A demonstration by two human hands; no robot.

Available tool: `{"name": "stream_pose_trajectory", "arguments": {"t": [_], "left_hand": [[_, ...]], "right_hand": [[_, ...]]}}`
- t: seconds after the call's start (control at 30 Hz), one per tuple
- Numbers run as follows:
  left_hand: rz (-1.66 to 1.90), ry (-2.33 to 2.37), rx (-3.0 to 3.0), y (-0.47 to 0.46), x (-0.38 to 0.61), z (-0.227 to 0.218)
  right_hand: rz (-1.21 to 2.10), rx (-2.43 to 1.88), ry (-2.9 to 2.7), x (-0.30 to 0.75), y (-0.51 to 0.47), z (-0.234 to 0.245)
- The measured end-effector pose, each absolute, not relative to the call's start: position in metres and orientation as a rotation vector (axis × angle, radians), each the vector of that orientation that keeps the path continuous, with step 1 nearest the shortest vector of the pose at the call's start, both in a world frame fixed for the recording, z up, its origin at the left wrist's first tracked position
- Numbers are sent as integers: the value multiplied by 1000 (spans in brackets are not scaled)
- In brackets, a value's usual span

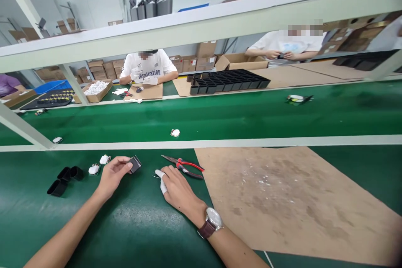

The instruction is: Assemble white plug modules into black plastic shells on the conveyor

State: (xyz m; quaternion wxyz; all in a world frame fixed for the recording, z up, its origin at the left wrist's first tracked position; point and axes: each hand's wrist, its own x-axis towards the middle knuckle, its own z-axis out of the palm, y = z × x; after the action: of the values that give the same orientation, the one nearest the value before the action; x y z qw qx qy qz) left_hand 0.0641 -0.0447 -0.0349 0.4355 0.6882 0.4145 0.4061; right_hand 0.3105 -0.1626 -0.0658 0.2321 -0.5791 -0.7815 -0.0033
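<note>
My left hand (113, 173) pinches a small black square part (135, 163) just above the green table top (132, 222). My right hand (176, 186) rests on the table close beside it, fingers curled, with white finger cots on the thumb and a fingertip; a thin pin-like thing seems to sit at its fingertips. Red-handled pliers (185, 166) lie just beyond my right hand. Two small white parts (99, 165) and black plastic housings (65, 179) lie left of my left hand. A watch sits on my right wrist.
A brown cardboard sheet (295, 201) covers the table to the right. Beyond a white rail runs a green conveyor belt (220, 117) carrying small white parts. Across it two people work with black trays (228, 81) and cardboard boxes. A slanted frame post stands at far left.
</note>
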Motion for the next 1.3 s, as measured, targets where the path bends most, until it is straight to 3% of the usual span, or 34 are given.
{"name": "stream_pose_trajectory", "arguments": {"t": [0.23, 0.4, 0.7, 0.9, 1.07, 1.3], "left_hand": [[1007, 1280, 2158, 74, 68, 1], [1005, 1356, 2380, 108, 88, 7], [608, 571, 2720, 71, 285, -40], [547, 389, 2728, 61, 375, -50], [643, 488, 2685, 58, 336, -25], [627, 834, 2679, 25, 170, -5]], "right_hand": [[-16, -1617, -2141, 311, -161, -69], [-33, -1654, -2099, 309, -162, -68], [33, -1678, -2117, 310, -161, -66], [5, -1646, -2139, 313, -162, -70], [-16, -1621, -2130, 314, -162, -65], [7, -1640, -2073, 310, -161, -61]]}}
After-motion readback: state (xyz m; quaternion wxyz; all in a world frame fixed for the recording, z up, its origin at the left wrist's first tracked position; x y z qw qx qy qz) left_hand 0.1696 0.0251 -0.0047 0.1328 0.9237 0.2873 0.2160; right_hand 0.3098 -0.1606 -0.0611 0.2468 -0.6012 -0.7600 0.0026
